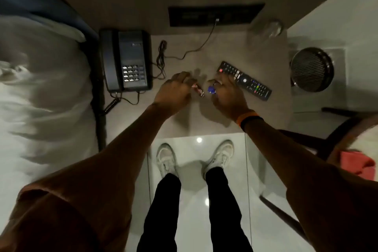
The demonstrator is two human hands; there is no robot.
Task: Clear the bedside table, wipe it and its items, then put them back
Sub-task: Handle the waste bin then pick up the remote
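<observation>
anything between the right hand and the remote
Nothing visible stands between them: the right hand has its fingers right at the remote. That hand does hold a small blue thing, though, so it isn't free.

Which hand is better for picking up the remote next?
Probably the right hand: its fingers overlap the remote, though it grips a small blue thing. The left hand, gripping a small wrapped thing, is nearer the phone.
</observation>
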